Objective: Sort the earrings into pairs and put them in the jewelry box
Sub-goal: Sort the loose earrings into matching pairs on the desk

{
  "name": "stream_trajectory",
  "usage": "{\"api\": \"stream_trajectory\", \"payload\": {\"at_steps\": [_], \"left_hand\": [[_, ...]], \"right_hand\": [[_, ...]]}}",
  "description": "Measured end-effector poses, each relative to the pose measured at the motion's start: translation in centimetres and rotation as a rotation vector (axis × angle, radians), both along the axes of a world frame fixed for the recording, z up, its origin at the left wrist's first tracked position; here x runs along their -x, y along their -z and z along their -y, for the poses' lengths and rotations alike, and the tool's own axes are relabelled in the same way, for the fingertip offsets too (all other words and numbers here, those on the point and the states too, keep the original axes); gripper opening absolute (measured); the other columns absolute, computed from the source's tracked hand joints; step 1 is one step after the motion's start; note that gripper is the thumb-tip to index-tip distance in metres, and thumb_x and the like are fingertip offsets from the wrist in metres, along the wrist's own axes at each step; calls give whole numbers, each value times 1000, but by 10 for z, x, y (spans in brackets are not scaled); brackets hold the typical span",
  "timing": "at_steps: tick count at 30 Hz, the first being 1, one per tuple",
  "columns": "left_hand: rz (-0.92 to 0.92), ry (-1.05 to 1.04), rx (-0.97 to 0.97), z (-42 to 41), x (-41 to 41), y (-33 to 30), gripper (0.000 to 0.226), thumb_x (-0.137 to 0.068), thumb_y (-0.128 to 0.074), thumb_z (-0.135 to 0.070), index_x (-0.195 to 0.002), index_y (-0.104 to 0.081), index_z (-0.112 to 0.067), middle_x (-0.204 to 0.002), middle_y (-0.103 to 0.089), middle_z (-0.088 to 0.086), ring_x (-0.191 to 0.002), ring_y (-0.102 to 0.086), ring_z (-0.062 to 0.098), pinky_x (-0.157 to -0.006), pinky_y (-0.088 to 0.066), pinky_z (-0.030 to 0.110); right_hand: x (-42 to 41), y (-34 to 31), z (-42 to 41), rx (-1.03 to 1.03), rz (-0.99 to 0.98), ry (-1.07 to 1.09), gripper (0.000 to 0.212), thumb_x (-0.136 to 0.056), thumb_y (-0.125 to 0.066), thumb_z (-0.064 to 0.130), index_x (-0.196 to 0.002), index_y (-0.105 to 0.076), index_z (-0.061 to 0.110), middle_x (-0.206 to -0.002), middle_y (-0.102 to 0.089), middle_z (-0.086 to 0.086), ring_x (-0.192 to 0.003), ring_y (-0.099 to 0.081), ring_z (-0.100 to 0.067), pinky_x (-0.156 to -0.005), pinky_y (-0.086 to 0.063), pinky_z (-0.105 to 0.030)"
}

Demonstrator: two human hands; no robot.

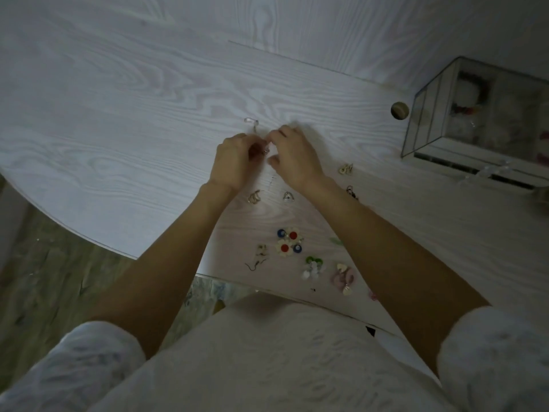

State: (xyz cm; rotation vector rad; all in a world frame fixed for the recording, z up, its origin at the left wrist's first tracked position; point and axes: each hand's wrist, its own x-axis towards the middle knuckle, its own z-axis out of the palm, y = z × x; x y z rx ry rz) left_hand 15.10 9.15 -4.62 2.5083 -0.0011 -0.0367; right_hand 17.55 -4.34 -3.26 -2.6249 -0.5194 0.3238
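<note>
Both hands meet over the pale wood-grain table: left hand and right hand each pinch a small clear earring in a narrow grip; glass jewelry box far right.

Jewelry box on table, far right. Loose earrings on table, near centre. Single earring farther off, just beyond both hands.

Left hand: back up, fingers curled inward toward the right hand, pinching something small, too tiny to identify.
Right hand: back up, fingers bent, tips meeting the left hand's.
Forearms: bare, both stretched forward, converging.
Sleeves: white, pushed up to the elbows.
</note>
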Motion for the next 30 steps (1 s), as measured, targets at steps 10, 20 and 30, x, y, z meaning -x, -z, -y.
{"api": "stream_trajectory", "payload": {"at_steps": [10,20,30], "left_hand": [[-35,-18,36,0,10,-6,16,-84,-58,-10,-97,-67,-11,-93,-72,6,-84,-67,21,-78,-53,34],[13,-39,6,4,21,-10,17,-84,-58,-11,-94,-71,-15,-91,-73,5,-83,-67,22,-75,-52,34],[-41,-262,244,-23,138,-13,14,-79,-68,-10,-92,-69,-15,-87,-70,-6,-79,-66,8,-80,-54,26]], "right_hand": [[2,5,-5,-11,-30,43,16,-87,-58,8,-103,-63,9,-106,-61,-9,-94,-59,-23,-75,-46,-30],[8,-5,-5,78,-53,76,14,-90,-55,12,-100,-63,7,-106,-61,-12,-93,-59,-27,-75,-48,-33],[97,-12,-14,-72,-55,-155,16,-85,-58,6,-98,-67,9,-100,-61,-12,-91,-58,-28,-73,-52,-40]]}}
